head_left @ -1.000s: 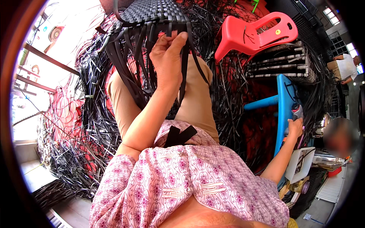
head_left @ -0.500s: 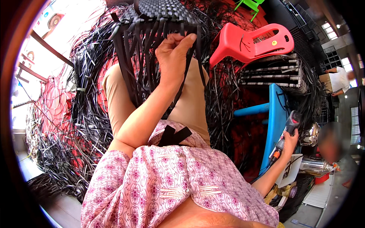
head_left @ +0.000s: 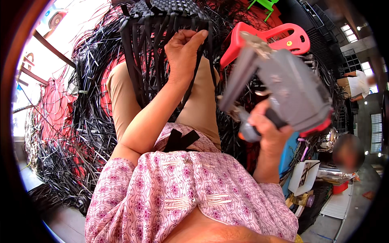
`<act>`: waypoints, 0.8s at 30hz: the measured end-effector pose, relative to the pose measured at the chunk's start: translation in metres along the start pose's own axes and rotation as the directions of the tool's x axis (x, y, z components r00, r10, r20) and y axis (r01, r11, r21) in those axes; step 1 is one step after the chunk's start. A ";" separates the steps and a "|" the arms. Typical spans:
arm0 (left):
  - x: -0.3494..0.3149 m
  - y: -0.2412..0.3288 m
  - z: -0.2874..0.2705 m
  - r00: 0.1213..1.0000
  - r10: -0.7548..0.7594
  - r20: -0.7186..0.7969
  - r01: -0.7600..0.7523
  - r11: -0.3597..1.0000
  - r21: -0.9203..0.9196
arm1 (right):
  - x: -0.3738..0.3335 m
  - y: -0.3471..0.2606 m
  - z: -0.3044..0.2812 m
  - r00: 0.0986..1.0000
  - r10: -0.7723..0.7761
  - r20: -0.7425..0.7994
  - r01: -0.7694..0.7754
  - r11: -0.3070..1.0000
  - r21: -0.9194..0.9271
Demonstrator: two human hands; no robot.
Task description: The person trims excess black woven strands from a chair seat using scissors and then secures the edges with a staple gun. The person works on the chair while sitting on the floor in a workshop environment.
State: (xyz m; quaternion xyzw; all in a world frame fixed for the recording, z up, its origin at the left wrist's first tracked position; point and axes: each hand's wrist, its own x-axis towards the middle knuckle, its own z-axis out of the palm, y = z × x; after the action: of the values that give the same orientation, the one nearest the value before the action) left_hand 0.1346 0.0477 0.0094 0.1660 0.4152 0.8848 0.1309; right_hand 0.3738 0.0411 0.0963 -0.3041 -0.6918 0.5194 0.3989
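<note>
My left hand (head_left: 181,56) is closed in a pinch at the fringe of a black woven piece (head_left: 162,14) between my knees. Flat black plastic strips (head_left: 152,60) hang down from its woven edge, and the fingers grip one of them. On the right, my right hand (head_left: 267,125) is wrapped round the handle of a grey staple gun (head_left: 289,79). The tool is raised in the air, slightly blurred, apart from the woven piece. It hides part of the red plastic chair (head_left: 291,40) behind it.
Tangled black strips (head_left: 97,133) cover the floor around me. A blue plastic stool (head_left: 288,154) stands on my right, beside a white plastic bin (head_left: 304,178). A green chair (head_left: 267,8) lies at the far right. Another person (head_left: 358,85) stands in the background.
My right hand has lifted the staple gun from beside the blue stool, up and leftward toward my front. The left hand keeps its pinch; the whole view has shifted slightly.
</note>
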 end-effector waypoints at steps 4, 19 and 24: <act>0.001 -0.001 0.000 1.000 -0.013 0.000 0.013 1.000 0.005 | 0.008 0.035 0.030 0.955 -0.216 0.201 0.241 0.965 -0.106; 0.002 -0.002 -0.005 0.998 0.041 0.038 -0.043 0.998 0.053 | 0.025 0.050 0.069 0.994 0.088 0.063 -0.100 0.970 0.221; 0.003 -0.004 -0.006 0.998 0.034 0.048 -0.035 0.999 0.036 | 0.025 0.059 0.070 0.993 0.057 0.105 -0.077 0.977 0.199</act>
State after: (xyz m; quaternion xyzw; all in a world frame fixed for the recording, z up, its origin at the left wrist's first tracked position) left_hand 0.1293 0.0469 0.0034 0.1964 0.4255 0.8749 0.1222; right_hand 0.3008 0.0447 0.0351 -0.2590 -0.6436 0.6147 0.3753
